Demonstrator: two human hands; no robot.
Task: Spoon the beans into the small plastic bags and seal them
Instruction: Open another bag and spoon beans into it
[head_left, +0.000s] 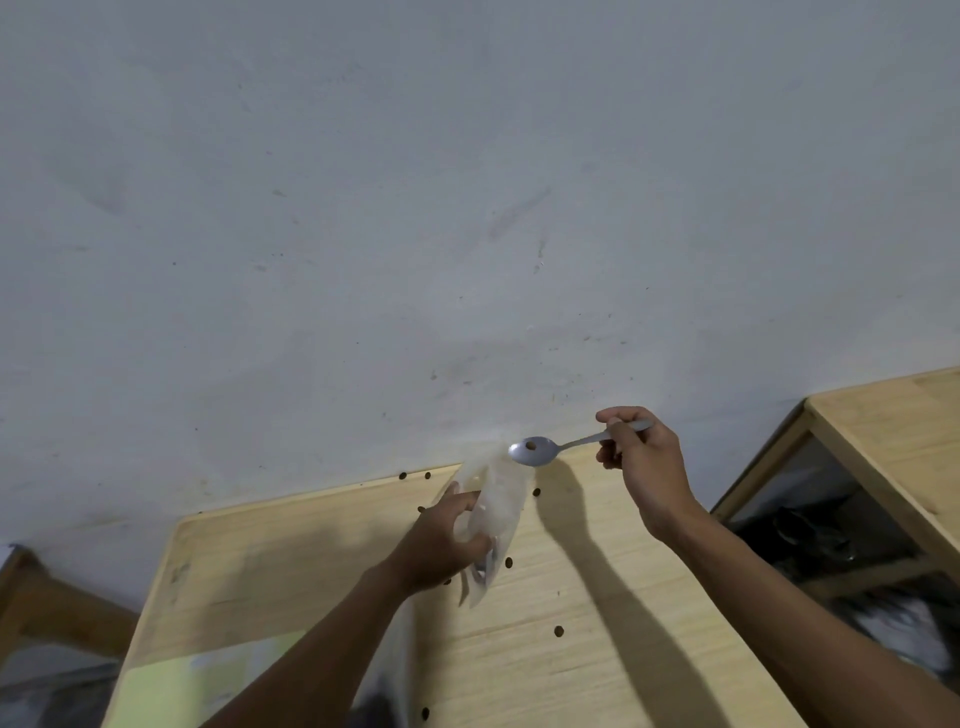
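Tipping: the step in hand looks like emptying the spoon (532, 451) into the bag (493, 512), and the points below are how to do it cleanly.
Right hand: the right hand (641, 460) pinches the spoon's handle between thumb and curled fingers, with the bowl reaching out past the fingertips toward the bag.
Left hand: the left hand (441, 540) grips the bag at its middle, thumb and fingers curled round the plastic; the mouth stands above the fingers and the bottom hangs below them.
Bean: one bean (530, 445) lies in the spoon's bowl, just beside the bag's upper edge and apart from the left fingertips.
Bag mouth: the plastic is blurred, so how wide it gapes cannot be told; I judge it should be spread before the spoon tilts.
Approach: bring the bowl's tip over the opening, above the left thumb, then roll the handle slowly so the bean slides in rather than drops.
Spills: loose beans (559, 631) lie scattered on the table (291, 566) around and beneath both hands, a sign that misses are likely.
Grip: hold the bag nearer its rim for a steadier target.
Sealing: not yet due, as the bag appears nearly empty.
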